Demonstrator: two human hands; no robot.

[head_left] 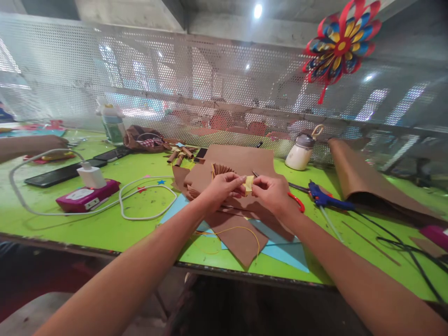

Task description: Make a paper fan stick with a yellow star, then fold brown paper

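Between my two hands is a small piece of pale yellow paper (248,185), pinched by the fingertips from both sides. My left hand (227,187) is closed on its left edge, and my right hand (270,190) grips the right edge. Under them lie layers of brown paper (241,158) over light blue paper (287,255). A pleated brown paper fan (223,171) sits just behind my left hand. Scissors with red-orange handles (297,202) lie partly hidden behind my right hand. Thin yellow string (241,228) loops across the brown paper in front.
Right of my hands lie a blue glue gun (324,196), rolled brown paper (364,175) and a white bottle (300,153). Leftward are a purple power strip (87,196) with a white charger (91,176), a looping cable (149,187), a phone (63,173) and another person's hand (52,142).
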